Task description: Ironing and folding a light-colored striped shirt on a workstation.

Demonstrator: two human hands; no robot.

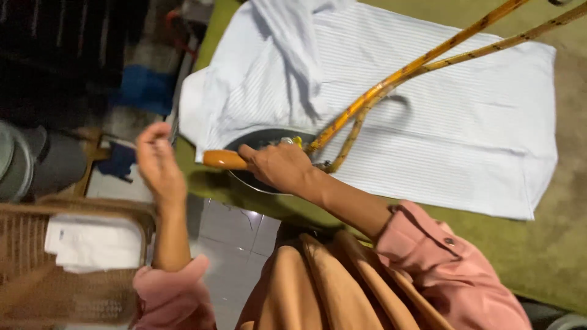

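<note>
Our right hand [278,166] is closed around the orange handle [225,159] of the iron [263,160], which sits at the near left edge of the table [538,256], partly on the striped shirt [440,104]. Our left hand [160,160] hangs in the air (fingers loosely curled, holding nothing) above a basket [36,293].

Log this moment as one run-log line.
right hand: grips iron handle | left hand: raised, empty | iron: on striped shirt edge | cord: over shirt
</note>
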